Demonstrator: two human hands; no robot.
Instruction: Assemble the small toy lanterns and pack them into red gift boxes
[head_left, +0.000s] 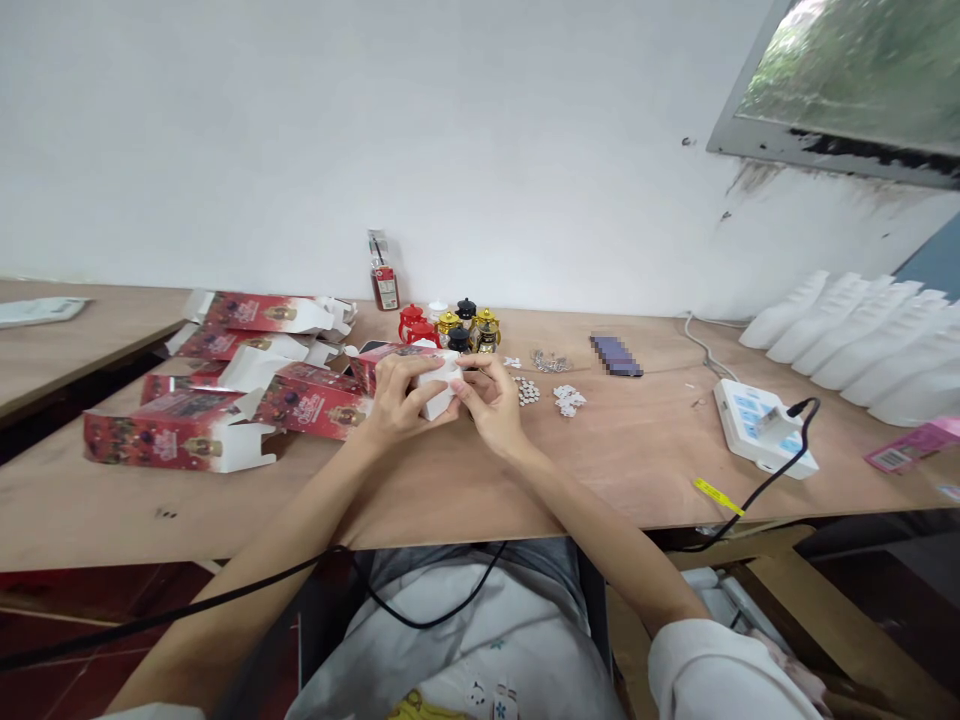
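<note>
My left hand (396,398) and my right hand (491,398) meet at the middle of the wooden table (637,470). Both are closed round a small red and white carton (435,385), whose white end faces me. My left fingers wrap its left side, my right fingers pinch its right end. Just behind the carton stand small toy pots (457,328) in red, gold and black. Right of my right hand lie small white pieces (568,400) and a cluster of tiny silver parts (527,391).
Several open red cartons (225,390) are piled at the left. A small red bottle (384,282) stands at the wall. A dark phone (615,355), a white power strip (761,428) with a black cable, and white foam forms (862,345) lie at the right.
</note>
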